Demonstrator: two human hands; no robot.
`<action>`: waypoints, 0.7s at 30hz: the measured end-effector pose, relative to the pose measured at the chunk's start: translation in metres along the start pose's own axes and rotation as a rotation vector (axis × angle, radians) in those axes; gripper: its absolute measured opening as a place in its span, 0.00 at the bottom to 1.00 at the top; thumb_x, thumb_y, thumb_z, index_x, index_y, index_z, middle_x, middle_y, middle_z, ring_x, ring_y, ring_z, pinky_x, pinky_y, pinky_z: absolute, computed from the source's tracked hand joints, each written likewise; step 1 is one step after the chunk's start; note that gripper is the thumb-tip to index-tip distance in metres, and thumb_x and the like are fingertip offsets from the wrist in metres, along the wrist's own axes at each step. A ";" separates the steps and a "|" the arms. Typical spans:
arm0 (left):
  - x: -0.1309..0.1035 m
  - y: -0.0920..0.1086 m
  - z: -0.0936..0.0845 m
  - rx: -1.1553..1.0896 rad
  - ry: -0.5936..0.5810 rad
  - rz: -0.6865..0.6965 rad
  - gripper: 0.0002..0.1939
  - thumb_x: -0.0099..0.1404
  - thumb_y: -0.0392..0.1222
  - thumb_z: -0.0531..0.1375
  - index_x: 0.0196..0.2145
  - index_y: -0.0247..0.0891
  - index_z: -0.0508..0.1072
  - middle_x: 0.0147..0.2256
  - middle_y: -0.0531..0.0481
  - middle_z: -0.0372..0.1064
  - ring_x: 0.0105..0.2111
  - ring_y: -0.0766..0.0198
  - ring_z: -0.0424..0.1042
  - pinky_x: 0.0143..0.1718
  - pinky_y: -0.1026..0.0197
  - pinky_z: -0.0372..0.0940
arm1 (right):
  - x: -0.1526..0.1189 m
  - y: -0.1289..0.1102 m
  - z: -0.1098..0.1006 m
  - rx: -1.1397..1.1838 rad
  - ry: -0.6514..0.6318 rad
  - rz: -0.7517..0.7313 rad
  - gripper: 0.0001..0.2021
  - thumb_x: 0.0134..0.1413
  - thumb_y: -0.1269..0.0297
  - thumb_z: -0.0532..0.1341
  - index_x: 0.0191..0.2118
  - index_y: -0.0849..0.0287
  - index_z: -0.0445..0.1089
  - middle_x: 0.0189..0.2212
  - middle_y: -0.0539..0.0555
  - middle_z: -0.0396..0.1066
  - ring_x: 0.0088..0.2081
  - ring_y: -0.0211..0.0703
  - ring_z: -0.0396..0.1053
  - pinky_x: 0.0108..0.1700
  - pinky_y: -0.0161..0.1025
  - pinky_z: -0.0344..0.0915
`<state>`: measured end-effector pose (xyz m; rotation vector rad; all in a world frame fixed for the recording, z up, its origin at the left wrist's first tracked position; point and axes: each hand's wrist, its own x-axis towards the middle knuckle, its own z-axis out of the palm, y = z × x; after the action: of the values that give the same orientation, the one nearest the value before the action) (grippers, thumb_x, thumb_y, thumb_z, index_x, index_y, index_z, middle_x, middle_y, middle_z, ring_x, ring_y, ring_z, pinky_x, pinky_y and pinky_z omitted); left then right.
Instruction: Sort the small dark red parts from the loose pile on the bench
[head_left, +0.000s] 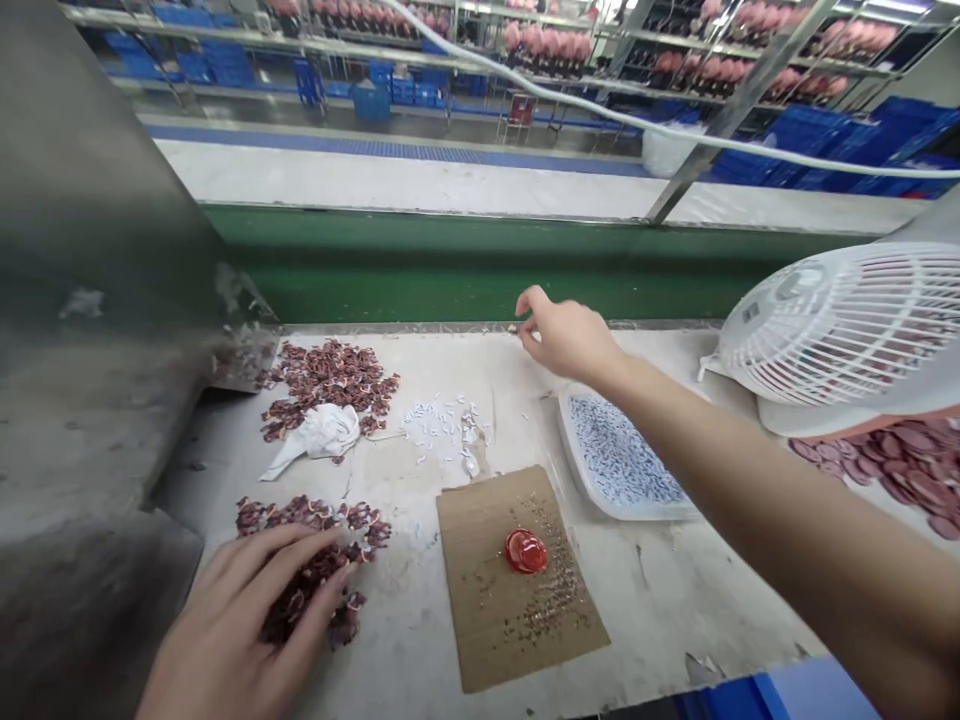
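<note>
I see my left hand (240, 620) lying flat on a heap of dark red pieces (315, 560) near the bench's (675, 590) front edge. My right hand (566, 335) reaches to the far edge, fingertips pinched together, past a white tray (619, 465). A red disc (526, 551) sits on cardboard (517, 590) between them.

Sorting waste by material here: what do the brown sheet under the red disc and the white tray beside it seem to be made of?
The brown sheet looks like matte corrugated cardboard: tan colour, faint ribbing, rough cut edges. The white tray looks like thin moulded plastic, smooth with rounded rim, though foam cannot be ruled out. The red disc is glossy, perhaps plastic or rubber.
</note>
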<state>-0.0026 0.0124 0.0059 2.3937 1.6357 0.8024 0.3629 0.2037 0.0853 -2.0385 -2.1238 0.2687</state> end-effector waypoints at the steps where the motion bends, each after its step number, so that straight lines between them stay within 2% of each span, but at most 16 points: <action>1: 0.008 -0.003 0.003 0.041 -0.025 0.059 0.17 0.74 0.60 0.61 0.53 0.52 0.78 0.48 0.50 0.79 0.47 0.51 0.77 0.48 0.51 0.68 | 0.032 0.004 0.002 -0.059 0.009 0.030 0.17 0.72 0.60 0.65 0.61 0.59 0.69 0.51 0.58 0.77 0.46 0.51 0.78 0.49 0.52 0.77; 3: 0.022 0.000 0.010 0.082 -0.051 0.109 0.15 0.73 0.58 0.62 0.51 0.52 0.78 0.46 0.51 0.79 0.45 0.52 0.77 0.47 0.51 0.66 | 0.078 0.011 0.009 -0.148 0.014 0.074 0.18 0.71 0.58 0.66 0.60 0.59 0.71 0.56 0.59 0.75 0.52 0.53 0.77 0.53 0.56 0.77; 4: 0.027 0.003 0.014 0.088 -0.061 0.112 0.13 0.73 0.57 0.63 0.49 0.52 0.79 0.44 0.52 0.79 0.42 0.53 0.77 0.46 0.51 0.66 | 0.091 0.014 0.013 -0.180 0.012 0.087 0.18 0.71 0.57 0.66 0.60 0.59 0.72 0.57 0.59 0.74 0.52 0.54 0.77 0.54 0.57 0.77; 5: 0.030 0.007 0.016 0.098 -0.072 0.116 0.11 0.72 0.56 0.63 0.46 0.51 0.79 0.41 0.53 0.79 0.40 0.53 0.77 0.44 0.51 0.65 | 0.096 0.016 0.016 -0.202 0.012 0.093 0.19 0.71 0.57 0.66 0.61 0.59 0.72 0.57 0.60 0.74 0.53 0.54 0.76 0.54 0.57 0.77; 7: 0.034 0.013 0.021 0.117 -0.087 0.114 0.08 0.72 0.53 0.64 0.42 0.49 0.79 0.38 0.54 0.79 0.37 0.54 0.76 0.42 0.51 0.64 | 0.090 0.022 0.014 -0.220 0.017 0.085 0.19 0.71 0.57 0.66 0.61 0.59 0.71 0.56 0.59 0.75 0.51 0.53 0.77 0.54 0.56 0.77; 10: 0.035 0.018 0.023 0.115 -0.102 0.115 0.06 0.74 0.48 0.62 0.42 0.49 0.79 0.37 0.54 0.81 0.36 0.53 0.76 0.39 0.51 0.63 | 0.040 0.037 -0.006 -0.192 0.029 0.042 0.15 0.71 0.58 0.64 0.58 0.58 0.71 0.49 0.58 0.78 0.46 0.52 0.78 0.47 0.50 0.75; 12: 0.035 0.020 0.022 0.090 -0.116 0.124 0.07 0.75 0.46 0.59 0.42 0.49 0.79 0.36 0.55 0.83 0.35 0.53 0.77 0.37 0.52 0.63 | -0.011 0.053 -0.024 -0.153 -0.002 0.016 0.10 0.71 0.56 0.62 0.48 0.56 0.75 0.40 0.57 0.81 0.38 0.51 0.77 0.40 0.46 0.70; 14: 0.036 0.022 0.020 0.063 -0.132 0.134 0.07 0.75 0.47 0.59 0.42 0.50 0.78 0.35 0.56 0.83 0.34 0.54 0.78 0.36 0.53 0.65 | -0.064 0.075 -0.034 -0.117 -0.076 0.004 0.11 0.70 0.56 0.60 0.39 0.53 0.76 0.32 0.53 0.80 0.30 0.48 0.75 0.35 0.45 0.66; 15: 0.035 0.023 0.019 0.053 -0.135 0.136 0.06 0.74 0.47 0.60 0.43 0.50 0.78 0.35 0.56 0.83 0.34 0.54 0.79 0.36 0.53 0.67 | -0.088 0.086 -0.035 -0.112 -0.120 0.013 0.10 0.69 0.57 0.60 0.38 0.51 0.76 0.27 0.52 0.78 0.25 0.47 0.72 0.32 0.44 0.64; 17: 0.032 0.026 0.017 0.041 -0.130 0.141 0.06 0.74 0.48 0.60 0.45 0.49 0.77 0.38 0.55 0.83 0.37 0.55 0.81 0.39 0.55 0.70 | -0.126 0.107 -0.026 -0.111 -0.178 0.027 0.07 0.67 0.57 0.62 0.41 0.49 0.77 0.24 0.53 0.77 0.23 0.50 0.73 0.30 0.45 0.64; 19: 0.025 0.030 0.016 0.036 -0.117 0.165 0.07 0.75 0.47 0.61 0.48 0.49 0.77 0.40 0.54 0.83 0.39 0.57 0.82 0.42 0.57 0.72 | -0.146 0.121 -0.010 -0.112 -0.191 0.030 0.08 0.65 0.58 0.61 0.45 0.48 0.76 0.27 0.55 0.80 0.26 0.56 0.77 0.30 0.46 0.65; 21: 0.014 0.036 0.017 0.038 -0.119 0.212 0.08 0.75 0.43 0.61 0.49 0.49 0.78 0.41 0.54 0.83 0.39 0.60 0.82 0.44 0.59 0.72 | -0.153 0.128 0.004 -0.113 -0.181 0.025 0.09 0.66 0.57 0.59 0.46 0.50 0.74 0.31 0.58 0.82 0.28 0.59 0.78 0.30 0.46 0.64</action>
<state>0.0389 0.0141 0.0109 2.6175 1.3830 0.6495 0.4917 0.0563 0.0468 -2.1803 -2.2683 0.3570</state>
